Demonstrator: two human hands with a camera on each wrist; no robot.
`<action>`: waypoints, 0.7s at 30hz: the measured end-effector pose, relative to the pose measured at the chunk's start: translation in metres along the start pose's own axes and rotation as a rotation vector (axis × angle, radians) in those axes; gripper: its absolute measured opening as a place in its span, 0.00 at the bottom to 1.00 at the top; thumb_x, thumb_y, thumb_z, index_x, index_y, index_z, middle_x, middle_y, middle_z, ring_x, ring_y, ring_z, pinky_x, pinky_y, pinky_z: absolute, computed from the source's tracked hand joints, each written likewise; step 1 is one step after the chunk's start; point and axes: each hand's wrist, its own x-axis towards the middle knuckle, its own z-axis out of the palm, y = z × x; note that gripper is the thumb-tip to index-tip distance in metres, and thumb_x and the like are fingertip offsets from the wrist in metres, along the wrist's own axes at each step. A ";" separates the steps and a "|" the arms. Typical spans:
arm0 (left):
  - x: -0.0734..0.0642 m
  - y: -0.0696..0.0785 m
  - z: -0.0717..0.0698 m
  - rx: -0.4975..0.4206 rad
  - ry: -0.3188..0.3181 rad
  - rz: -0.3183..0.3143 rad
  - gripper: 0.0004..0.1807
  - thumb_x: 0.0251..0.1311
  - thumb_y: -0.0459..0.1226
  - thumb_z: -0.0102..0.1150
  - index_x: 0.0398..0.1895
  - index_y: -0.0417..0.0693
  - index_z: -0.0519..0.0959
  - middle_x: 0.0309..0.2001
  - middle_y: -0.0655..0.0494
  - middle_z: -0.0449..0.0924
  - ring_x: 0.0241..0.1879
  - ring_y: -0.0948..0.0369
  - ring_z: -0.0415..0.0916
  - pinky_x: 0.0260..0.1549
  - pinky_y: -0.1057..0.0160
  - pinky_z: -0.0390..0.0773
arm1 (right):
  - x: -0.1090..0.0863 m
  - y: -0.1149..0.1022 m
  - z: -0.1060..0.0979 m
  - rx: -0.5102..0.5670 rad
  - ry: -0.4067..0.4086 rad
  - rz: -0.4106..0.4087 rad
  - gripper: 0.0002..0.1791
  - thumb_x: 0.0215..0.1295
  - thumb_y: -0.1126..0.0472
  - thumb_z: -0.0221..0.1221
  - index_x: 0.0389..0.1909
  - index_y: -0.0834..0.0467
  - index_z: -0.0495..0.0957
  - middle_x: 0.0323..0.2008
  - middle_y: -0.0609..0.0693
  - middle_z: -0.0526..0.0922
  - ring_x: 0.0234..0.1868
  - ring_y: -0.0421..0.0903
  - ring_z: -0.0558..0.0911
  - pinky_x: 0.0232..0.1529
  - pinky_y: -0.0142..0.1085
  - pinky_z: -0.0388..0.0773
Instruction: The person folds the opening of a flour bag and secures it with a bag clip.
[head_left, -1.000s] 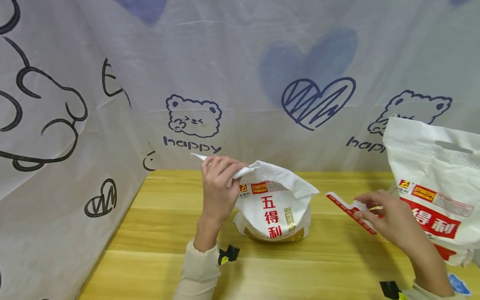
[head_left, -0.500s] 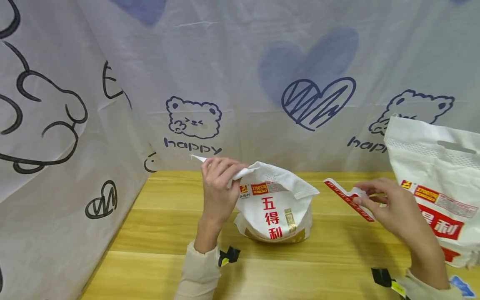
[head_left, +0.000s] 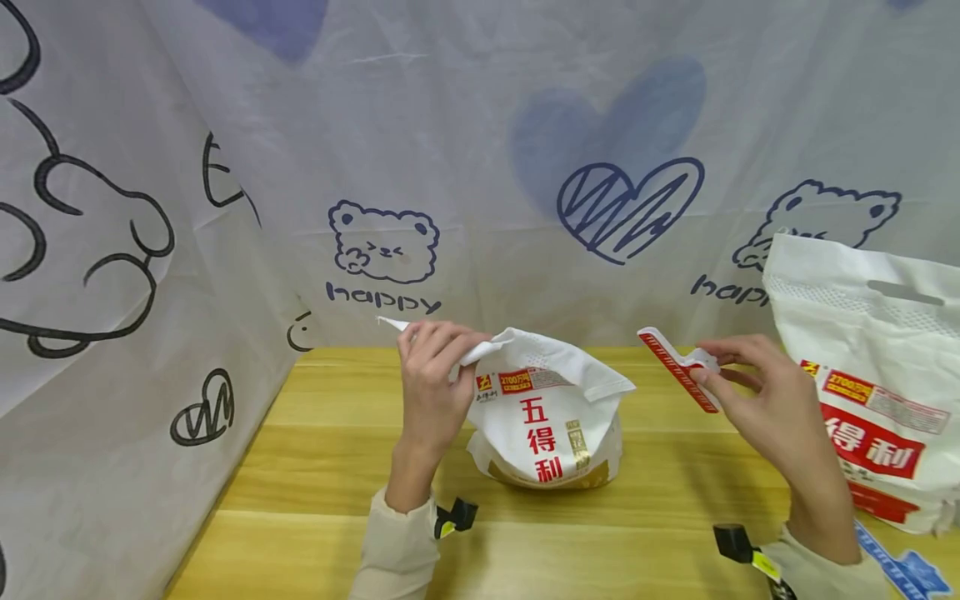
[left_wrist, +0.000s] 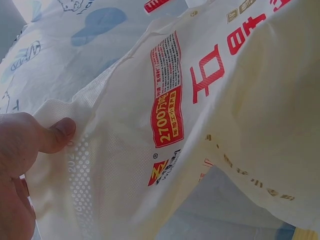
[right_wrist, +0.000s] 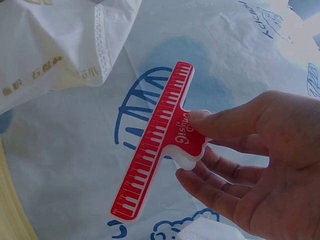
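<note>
A white flour bag with red characters stands on the table, its top edge folded over. My left hand pinches the upper left corner of that bag; in the left wrist view the thumb presses on its dotted strip. To the right of the bag, my right hand holds a red and white clip in the air, apart from the bag. The right wrist view shows the clip with a piano-key pattern, its handle between thumb and fingers.
A second, taller white flour bag with a handle slot stands at the right. Near the front right corner lies a blue clip on the wooden table. A printed cloth hangs behind and along the left side.
My right hand has carried the red clip up and a little left, closer to the bag. More of the blue clip now shows. The left hand keeps its grip on the bag corner.
</note>
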 end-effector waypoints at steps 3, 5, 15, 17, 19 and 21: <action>0.000 0.000 0.000 -0.002 0.003 -0.002 0.11 0.51 0.22 0.70 0.35 0.45 0.88 0.36 0.53 0.86 0.42 0.54 0.78 0.62 0.47 0.63 | 0.002 -0.001 0.000 0.025 0.027 -0.002 0.18 0.64 0.69 0.69 0.55 0.62 0.83 0.50 0.55 0.81 0.47 0.36 0.75 0.47 0.11 0.67; 0.000 0.000 0.000 -0.003 0.004 -0.002 0.11 0.51 0.22 0.70 0.35 0.45 0.88 0.36 0.53 0.86 0.42 0.54 0.78 0.62 0.46 0.64 | 0.002 -0.001 -0.001 0.037 0.047 -0.004 0.18 0.64 0.68 0.69 0.55 0.62 0.83 0.50 0.55 0.81 0.48 0.36 0.75 0.47 0.11 0.68; 0.000 -0.001 0.001 -0.001 0.007 -0.002 0.12 0.50 0.21 0.70 0.34 0.45 0.88 0.36 0.53 0.86 0.42 0.54 0.78 0.62 0.46 0.64 | 0.008 0.001 -0.002 0.146 0.170 0.044 0.18 0.65 0.69 0.67 0.56 0.64 0.83 0.49 0.45 0.79 0.49 0.37 0.77 0.49 0.15 0.72; -0.001 0.000 0.002 -0.001 0.007 -0.002 0.12 0.50 0.22 0.70 0.34 0.45 0.88 0.36 0.53 0.87 0.42 0.54 0.78 0.62 0.46 0.64 | 0.009 0.000 -0.001 0.187 0.220 0.060 0.18 0.65 0.70 0.67 0.55 0.64 0.83 0.49 0.44 0.79 0.49 0.38 0.78 0.49 0.16 0.74; -0.001 -0.001 0.002 0.000 0.008 -0.002 0.12 0.50 0.22 0.70 0.34 0.45 0.88 0.36 0.53 0.87 0.42 0.54 0.78 0.62 0.46 0.64 | 0.011 0.000 0.001 0.224 0.266 0.070 0.18 0.65 0.71 0.67 0.56 0.64 0.83 0.49 0.43 0.79 0.50 0.40 0.79 0.50 0.18 0.75; -0.001 -0.001 0.002 0.002 0.011 -0.004 0.12 0.51 0.21 0.69 0.34 0.45 0.88 0.36 0.53 0.87 0.42 0.54 0.78 0.62 0.46 0.64 | 0.011 -0.001 0.003 0.254 0.300 0.075 0.18 0.65 0.70 0.66 0.56 0.63 0.83 0.50 0.44 0.80 0.50 0.41 0.80 0.51 0.20 0.76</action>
